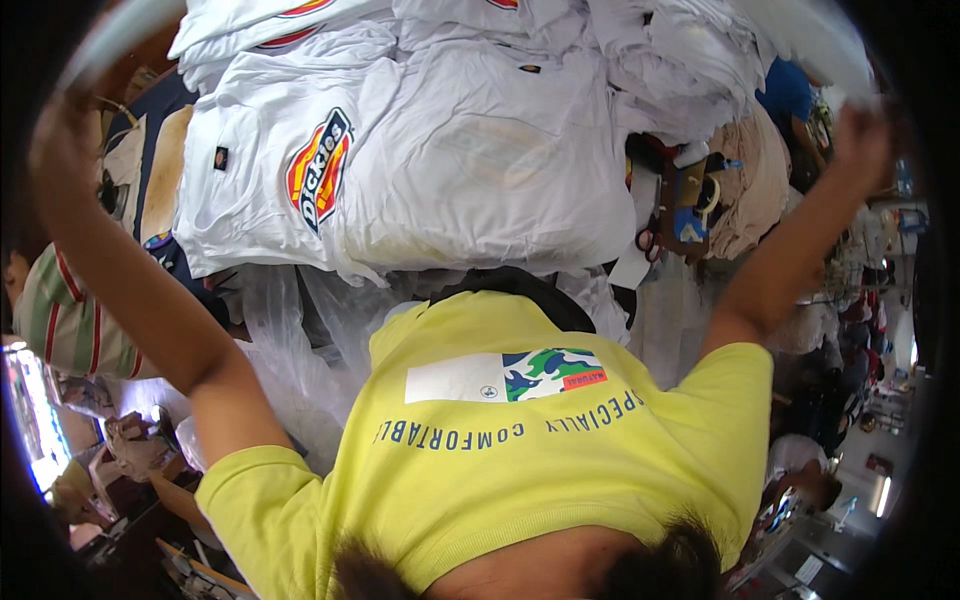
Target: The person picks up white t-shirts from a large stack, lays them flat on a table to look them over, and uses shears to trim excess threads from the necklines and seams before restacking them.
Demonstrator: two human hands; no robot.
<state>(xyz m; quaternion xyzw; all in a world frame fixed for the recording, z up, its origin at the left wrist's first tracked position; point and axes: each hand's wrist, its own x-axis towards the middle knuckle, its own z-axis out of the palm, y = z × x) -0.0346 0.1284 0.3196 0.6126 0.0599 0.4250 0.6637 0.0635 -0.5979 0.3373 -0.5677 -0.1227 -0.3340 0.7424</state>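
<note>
A person in a yellow T-shirt (pixel 560 450) spreads both bare arms wide. At the upper left of the frame, the left hand (pixel 65 135) grips blurred white cloth (pixel 815 45); at the upper right, the right hand (pixel 865 145) grips white cloth too. Exact finger positions are too blurred to tell. Between them, top centre, lie white shirts (pixel 480 160), one with a red, yellow and blue emblem (pixel 320 170). Scissors (pixel 649 243) sit right of centre; striped fabric (pixel 80 315) is at left.

Left glare, dark rim, seemingly blurred edges
</note>
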